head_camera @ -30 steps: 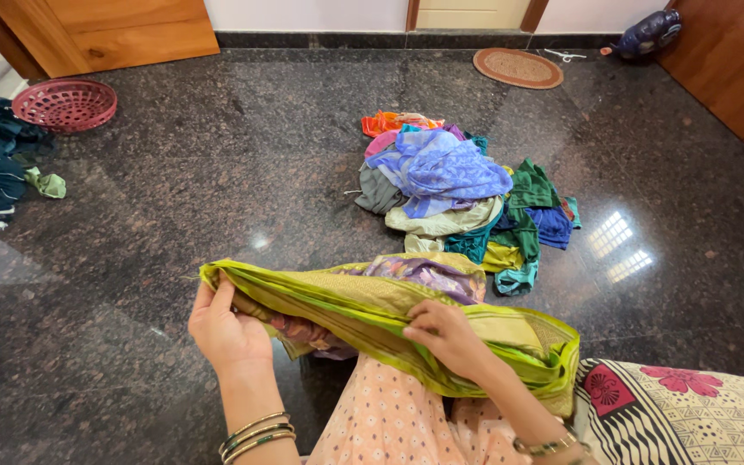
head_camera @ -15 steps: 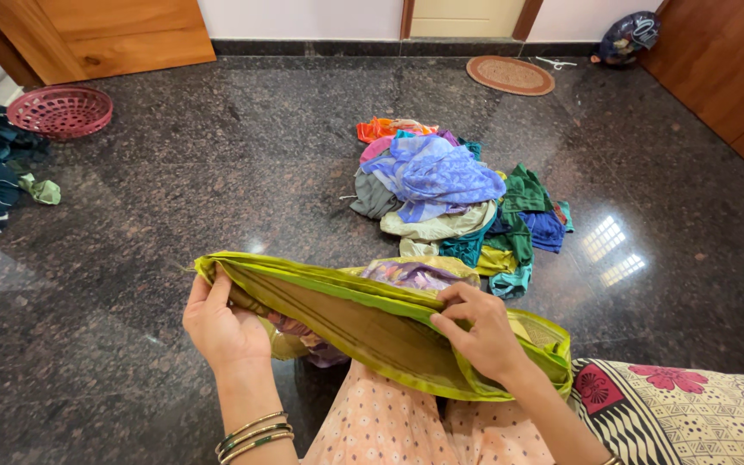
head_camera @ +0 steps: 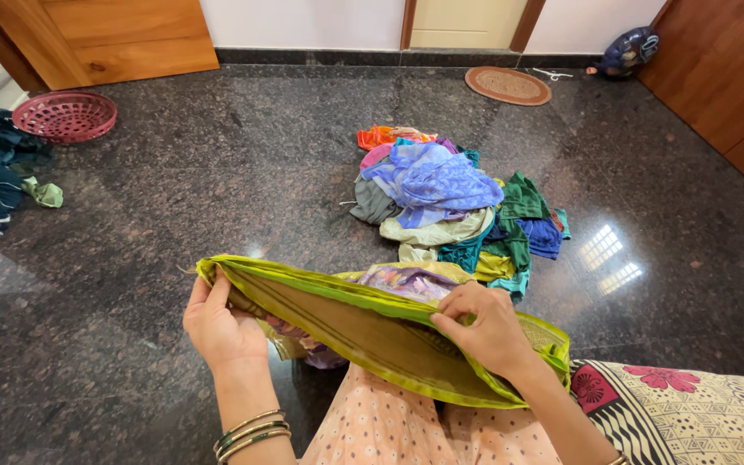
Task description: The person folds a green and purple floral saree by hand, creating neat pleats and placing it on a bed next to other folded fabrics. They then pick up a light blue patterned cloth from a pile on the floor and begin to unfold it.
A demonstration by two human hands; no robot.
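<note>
— So, where am I?
— On the dark stone floor (head_camera: 174, 258), with the heap of clothes (head_camera: 454, 202) at twelve o'clock. The green cloth (head_camera: 372, 331) is stretched across my lap.
— And my hands?
— My left hand (head_camera: 221, 327) pinches its nine o'clock end; my right hand (head_camera: 484, 327) pinches the top hem.
— Which step?
— I'd judge I'm straightening the edge; next calls for an even pull.
</note>
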